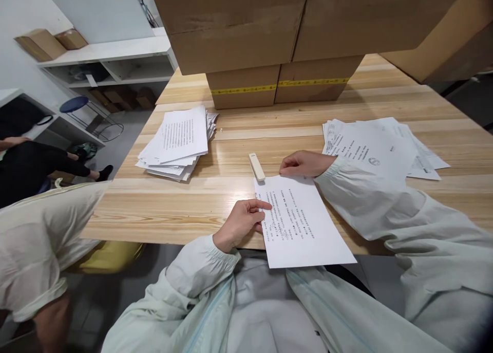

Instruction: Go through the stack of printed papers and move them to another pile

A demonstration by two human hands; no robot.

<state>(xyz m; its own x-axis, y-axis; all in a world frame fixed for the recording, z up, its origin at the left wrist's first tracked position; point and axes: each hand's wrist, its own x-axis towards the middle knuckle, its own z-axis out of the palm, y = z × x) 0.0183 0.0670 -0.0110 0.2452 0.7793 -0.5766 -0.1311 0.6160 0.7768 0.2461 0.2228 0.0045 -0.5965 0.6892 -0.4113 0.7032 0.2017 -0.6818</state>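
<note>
Desk (pixel 231 137) — hands (pixel 239 223) (pixel 305 164) grip a sheet (pixel 308 235) at its edges.
Likely light, floppy, easily creased — opposite edges suit best.

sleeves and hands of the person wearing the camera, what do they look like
The left hand and right hand are bare, with no gloves. The left sleeve and right sleeve are pale greenish white, loose and creased, with gathered cuffs.
</note>
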